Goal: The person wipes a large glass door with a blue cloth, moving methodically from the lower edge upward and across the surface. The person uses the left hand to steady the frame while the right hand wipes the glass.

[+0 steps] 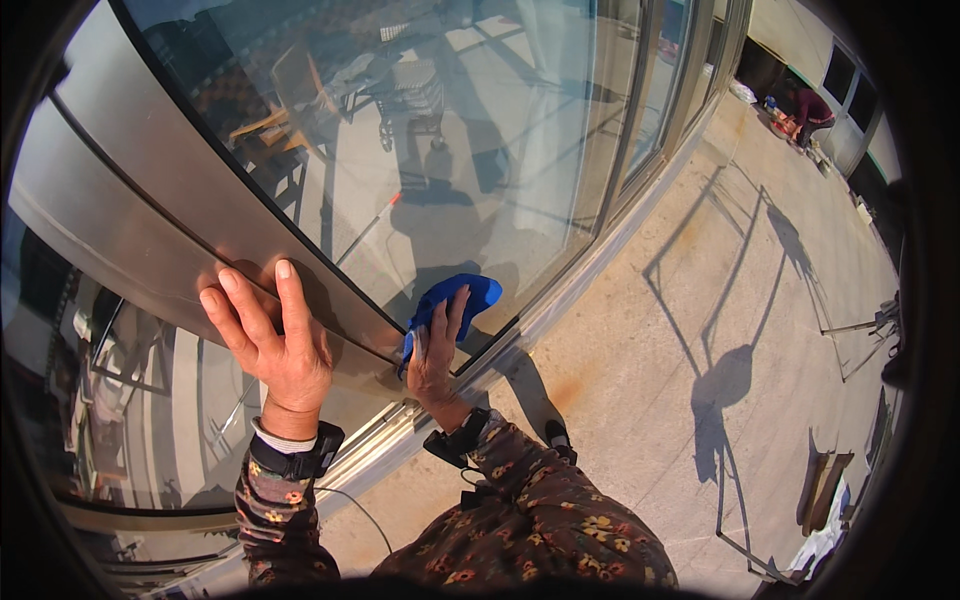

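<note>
My left hand [277,337] rests with its fingers apart on a brownish metal frame [180,217] of a glass door or window, with nothing in it. To its right, my right hand [439,349] presses a blue cloth [459,300] against the lower corner of the glass pane [465,187], close to the black seal of the frame. The fingers lie over the cloth, which is bunched up beneath them. Reflections of furniture and of my own shape show in the glass.
A metal sill track [375,435] runs along the foot of the panes. Concrete floor [600,360] spreads to the right, crossed by shadows. A person [814,112] bends over items at the upper right. Brown metal pieces [823,491] lie at the lower right. A thin cable [364,510] hangs near me.
</note>
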The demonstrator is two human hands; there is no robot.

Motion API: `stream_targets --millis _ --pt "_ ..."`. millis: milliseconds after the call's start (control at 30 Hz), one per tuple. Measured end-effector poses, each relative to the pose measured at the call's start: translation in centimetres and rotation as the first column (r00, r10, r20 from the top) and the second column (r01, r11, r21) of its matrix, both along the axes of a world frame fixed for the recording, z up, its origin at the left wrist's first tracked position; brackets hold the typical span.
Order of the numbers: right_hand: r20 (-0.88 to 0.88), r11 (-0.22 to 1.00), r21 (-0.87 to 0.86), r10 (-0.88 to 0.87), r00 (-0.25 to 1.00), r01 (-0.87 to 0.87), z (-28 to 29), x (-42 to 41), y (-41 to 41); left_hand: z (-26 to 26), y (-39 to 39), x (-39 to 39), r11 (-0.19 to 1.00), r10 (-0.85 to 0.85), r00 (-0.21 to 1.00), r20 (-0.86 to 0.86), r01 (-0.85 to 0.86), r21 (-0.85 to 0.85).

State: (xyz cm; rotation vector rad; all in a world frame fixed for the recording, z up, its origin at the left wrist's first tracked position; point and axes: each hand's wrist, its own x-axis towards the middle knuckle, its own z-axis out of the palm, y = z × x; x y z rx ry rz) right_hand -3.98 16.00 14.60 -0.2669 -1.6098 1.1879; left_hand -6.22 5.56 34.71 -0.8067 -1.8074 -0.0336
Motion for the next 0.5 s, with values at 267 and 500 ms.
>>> stream_targets --millis 267,500 --pt "0.055 0.928 -0.189 -0.316 0.947 0.320 -0.5 -6.2 22.8 -0.2 -0.8 0.2 0.998 0.047 0.999 0.012 -0.046 -0.036" --pt "0.206 0.832 -0.377 -0.354 0.912 0.408 -5.0 -10.9 41.7 0.7 -0.1 0.0 0.994 0.080 0.994 -0.069 -0.085 -0.071"
